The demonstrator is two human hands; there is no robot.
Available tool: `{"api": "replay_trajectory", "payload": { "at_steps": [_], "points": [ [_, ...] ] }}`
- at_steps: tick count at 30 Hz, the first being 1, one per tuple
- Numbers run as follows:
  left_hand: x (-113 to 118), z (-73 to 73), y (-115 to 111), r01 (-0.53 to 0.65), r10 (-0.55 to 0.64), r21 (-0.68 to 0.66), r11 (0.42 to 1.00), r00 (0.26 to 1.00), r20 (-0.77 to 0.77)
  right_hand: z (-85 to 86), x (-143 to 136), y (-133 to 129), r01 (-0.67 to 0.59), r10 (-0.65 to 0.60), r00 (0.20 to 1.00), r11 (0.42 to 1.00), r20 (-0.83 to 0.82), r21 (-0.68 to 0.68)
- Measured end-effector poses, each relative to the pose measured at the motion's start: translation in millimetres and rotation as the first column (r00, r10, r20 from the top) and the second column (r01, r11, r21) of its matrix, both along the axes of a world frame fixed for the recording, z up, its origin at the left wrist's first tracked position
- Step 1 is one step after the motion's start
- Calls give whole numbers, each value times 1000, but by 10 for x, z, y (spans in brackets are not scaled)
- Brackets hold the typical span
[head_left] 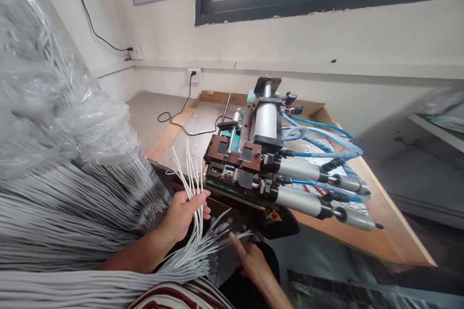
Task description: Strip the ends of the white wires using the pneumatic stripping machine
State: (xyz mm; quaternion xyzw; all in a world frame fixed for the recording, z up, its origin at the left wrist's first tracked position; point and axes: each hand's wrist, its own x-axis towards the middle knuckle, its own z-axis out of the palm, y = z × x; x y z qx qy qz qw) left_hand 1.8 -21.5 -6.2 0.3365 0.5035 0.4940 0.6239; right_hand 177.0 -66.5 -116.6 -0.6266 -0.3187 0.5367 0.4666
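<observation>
Presently: white cables [198,224], one bunch, gripped in left hand [184,212], just off the surface's [208,112] near edge; right hand [250,257] at loose ends [219,241], grip unclear. Step, seemingly: sorting; next move calls for level tips [187,147].

Bottom centre of frame: person's striped garment [181,296], maroon and cream; black legwear [270,257] alongside; left hand [183,214] and right hand [249,257] bare.

I have my left hand [184,213] curled in a grip, palm inward. My right hand [250,258] sits lower, one finger extended.
</observation>
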Motion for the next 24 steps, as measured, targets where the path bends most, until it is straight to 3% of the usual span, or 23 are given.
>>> {"api": "replay_trajectory", "payload": {
  "at_steps": [2,3,6,8,10,16,24],
  "points": [
    [18,-15,-50,15,-15,-4,1000,1000,6,262,-55,90,-101,84,987,987,135,126],
    [23,-20,-76,40,-40,7,999,999,-4,421,-114,142,-129,104,987,969,126,209],
    [11,-13,-136,161,-155,83,983,985,-71,858,-349,279,-192,219,975,907,-30,376],
    [-13,6,-150,203,-190,118,972,976,-109,1010,-482,337,-191,256,960,895,-113,404],
    [-35,26,-142,177,-163,133,975,980,-114,1028,-551,374,-141,228,956,908,-184,394],
    [-24,46,-42,-28,28,28,999,999,-18,859,-527,483,39,80,904,963,-421,266],
    [-15,75,29,32,-34,47,998,999,33,979,-534,620,74,15,743,992,-670,105]
  ]
}}
